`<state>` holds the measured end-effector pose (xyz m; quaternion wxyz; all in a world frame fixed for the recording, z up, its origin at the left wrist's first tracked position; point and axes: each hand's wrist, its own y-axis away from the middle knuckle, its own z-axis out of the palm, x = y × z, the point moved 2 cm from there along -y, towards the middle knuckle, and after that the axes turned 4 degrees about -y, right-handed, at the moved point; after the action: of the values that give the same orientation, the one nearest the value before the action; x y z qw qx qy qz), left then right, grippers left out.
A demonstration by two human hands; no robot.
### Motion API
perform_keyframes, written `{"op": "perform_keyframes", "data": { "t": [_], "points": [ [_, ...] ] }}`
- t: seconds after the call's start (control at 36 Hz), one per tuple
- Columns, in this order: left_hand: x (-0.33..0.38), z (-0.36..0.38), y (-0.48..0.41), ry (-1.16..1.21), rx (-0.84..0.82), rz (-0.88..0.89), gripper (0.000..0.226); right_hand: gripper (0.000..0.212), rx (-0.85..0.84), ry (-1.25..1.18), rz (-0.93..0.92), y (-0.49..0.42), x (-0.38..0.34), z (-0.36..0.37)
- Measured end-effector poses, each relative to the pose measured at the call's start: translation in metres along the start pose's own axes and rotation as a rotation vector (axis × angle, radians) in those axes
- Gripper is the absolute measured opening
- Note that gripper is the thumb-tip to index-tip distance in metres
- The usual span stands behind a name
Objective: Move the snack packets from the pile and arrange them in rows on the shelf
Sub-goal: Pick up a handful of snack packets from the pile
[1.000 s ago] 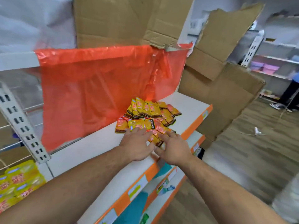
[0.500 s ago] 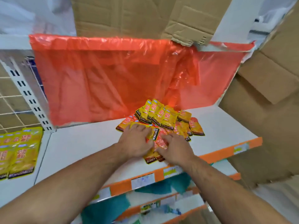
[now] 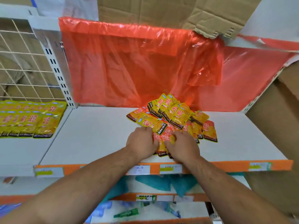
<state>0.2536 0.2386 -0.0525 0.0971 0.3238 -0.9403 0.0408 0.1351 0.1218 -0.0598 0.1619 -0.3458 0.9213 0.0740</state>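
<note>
Hands barely shifted, view swung left. Left hand [image 3: 142, 141] and right hand [image 3: 183, 147] both curl fingers into snack packets [image 3: 163, 137] at near edge of the pile [image 3: 175, 113], mid-shelf [image 3: 97, 135]. Arranged rows [image 3: 30, 120] lie far left.

Went from lying flat on near edge of pile [image 3: 174, 113] to curling fingers [image 3: 145, 129] into it with left hand [image 3: 140, 141] and right hand [image 3: 182, 146], bunching front snack packets [image 3: 163, 138] closer together; also swung head left, squaring up on shelf [image 3: 97, 135] and bringing laid rows [image 3: 27, 120] at far left into view.
</note>
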Motion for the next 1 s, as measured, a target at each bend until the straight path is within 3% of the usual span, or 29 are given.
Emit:
{"op": "perform_keyframes", "data": {
  "t": [0.11, 0.31, 0.56, 0.78, 0.94, 1.0],
  "points": [
    [0.012, 0.006, 0.008, 0.138, -0.018, -0.191, 0.041, 0.062, -0.022, -0.078, 0.06, 0.002, 0.003, 0.002],
    [0.033, 0.015, 0.016, 0.218, -0.005, -0.407, 0.068, 0.065, -0.098, -0.214, 0.109, -0.001, 0.011, 0.0],
    [0.036, 0.025, 0.018, 0.34, 0.045, -0.566, 0.053, 0.058, -0.154, -0.241, 0.103, -0.005, 0.021, 0.001],
    [0.028, 0.028, 0.015, 0.484, -0.015, -0.604, 0.026, 0.057, -0.188, -0.277, 0.122, -0.01, 0.024, 0.0],
    [0.024, 0.022, 0.007, 0.777, -0.034, -0.699, 0.023, 0.053, -0.236, -0.353, 0.117, -0.013, 0.025, -0.006],
    [0.023, 0.019, 0.003, 0.851, -0.07, -0.723, 0.012, 0.051, -0.258, -0.425, 0.152, -0.014, 0.026, -0.011]
  ]
}}
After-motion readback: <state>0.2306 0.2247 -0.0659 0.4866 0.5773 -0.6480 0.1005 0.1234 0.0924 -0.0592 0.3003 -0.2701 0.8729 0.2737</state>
